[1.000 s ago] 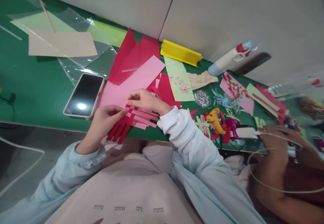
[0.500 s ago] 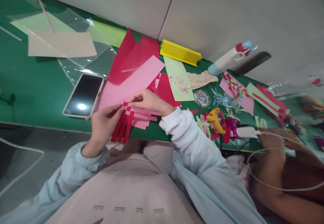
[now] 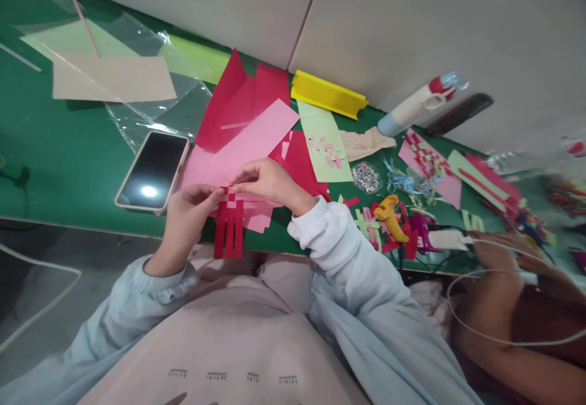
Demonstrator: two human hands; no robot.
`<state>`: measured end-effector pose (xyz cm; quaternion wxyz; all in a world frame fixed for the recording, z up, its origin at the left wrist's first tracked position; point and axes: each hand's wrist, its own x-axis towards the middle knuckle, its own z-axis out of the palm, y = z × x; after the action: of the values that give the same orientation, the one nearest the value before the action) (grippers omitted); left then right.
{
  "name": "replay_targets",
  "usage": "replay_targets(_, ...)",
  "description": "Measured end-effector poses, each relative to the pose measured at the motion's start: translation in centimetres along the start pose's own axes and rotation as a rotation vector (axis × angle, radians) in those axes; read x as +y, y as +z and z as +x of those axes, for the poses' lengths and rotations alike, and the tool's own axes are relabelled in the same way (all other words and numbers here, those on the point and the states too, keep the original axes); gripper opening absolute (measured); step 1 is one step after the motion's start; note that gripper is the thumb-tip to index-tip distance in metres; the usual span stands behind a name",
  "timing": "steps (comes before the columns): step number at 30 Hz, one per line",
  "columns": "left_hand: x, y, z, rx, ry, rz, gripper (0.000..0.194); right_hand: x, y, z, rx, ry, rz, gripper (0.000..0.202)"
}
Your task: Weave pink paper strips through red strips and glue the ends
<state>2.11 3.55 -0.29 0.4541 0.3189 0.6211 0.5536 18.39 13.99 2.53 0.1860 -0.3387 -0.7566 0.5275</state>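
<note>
Between my hands is a small woven piece of paper strips [image 3: 231, 197], checked red and pink at its top. Its red strips [image 3: 229, 234] hang down past the table's front edge, and pink strips [image 3: 259, 205] stick out to the right. My left hand [image 3: 190, 212] pinches the weave's upper left corner between thumb and fingers. At the upper right corner my right hand [image 3: 263, 184] pinches it too, its fingertips partly hiding the paper. Beneath and behind lie a pink paper sheet [image 3: 220, 164] and a folded red sheet [image 3: 229, 109].
A phone [image 3: 153, 170] lies left of my hands. To the right are a yellow glue gun [image 3: 391, 217], paper scraps, a dish of small beads [image 3: 366, 176], a yellow plastic channel [image 3: 327, 94] and a bottle [image 3: 414, 104]. A co-worker's hands [image 3: 503, 251] are at the far right, near a white cable.
The woven piece has turned a little, so its red strips now hang nearly straight down instead of slanting left. Both hands keep their pinch with small shifts.
</note>
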Motion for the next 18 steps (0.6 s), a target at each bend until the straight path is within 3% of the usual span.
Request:
replay_targets(9,-0.5,0.62,0.15,0.025,-0.024,-0.157,0.021,-0.24,0.05,-0.01,-0.013,-0.008,-0.003,0.012)
replay_targets(18,-0.41,0.55,0.33,0.032,-0.028,-0.146,0.026,0.28,-0.73,-0.13,-0.021,0.029,0.037,0.012)
